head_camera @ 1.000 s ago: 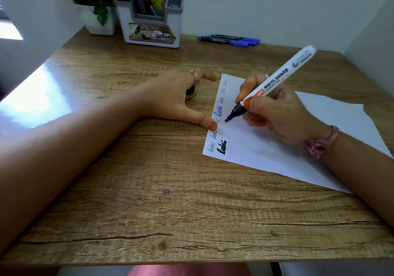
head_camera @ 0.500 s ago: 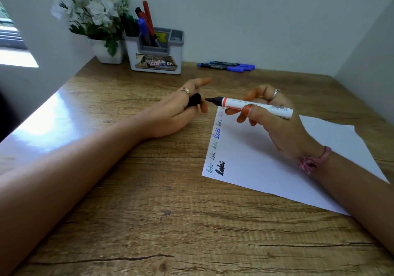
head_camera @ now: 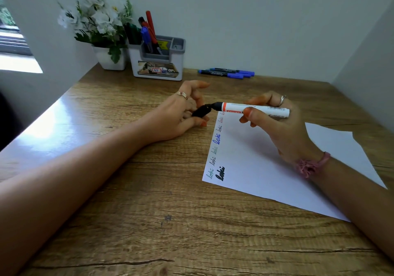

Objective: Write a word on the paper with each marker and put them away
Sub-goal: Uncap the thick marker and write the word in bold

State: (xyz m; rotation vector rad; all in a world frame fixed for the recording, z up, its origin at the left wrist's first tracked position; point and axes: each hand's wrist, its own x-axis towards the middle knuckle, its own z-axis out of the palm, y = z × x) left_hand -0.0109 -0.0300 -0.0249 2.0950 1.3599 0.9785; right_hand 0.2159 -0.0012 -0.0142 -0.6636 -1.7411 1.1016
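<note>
Between the fingertips, over the desk: black cap (head_camera: 201,112), pinched by thumb and curled fingers of left hand (head_camera: 183,113), mouth turned toward the marker's tip. Tip at the cap's opening, touching or just short of it; cannot tell which. White marker (head_camera: 254,109), orange band near the black nose, lying level, gripped round the barrel by curled fingers and thumb of right hand (head_camera: 279,124). Rings on both hands; pink band (head_camera: 312,164) on right wrist. Below right hand: white paper (head_camera: 266,175), column of small coloured words along its left edge, one bold black word lowest. Wooden desk (head_camera: 149,222) beneath. Far edge: grey-white pen holder (head_camera: 157,64) with markers upright, white flower pot (head_camera: 112,59) just beside it, blue markers (head_camera: 227,73) lying together near the wall.
</note>
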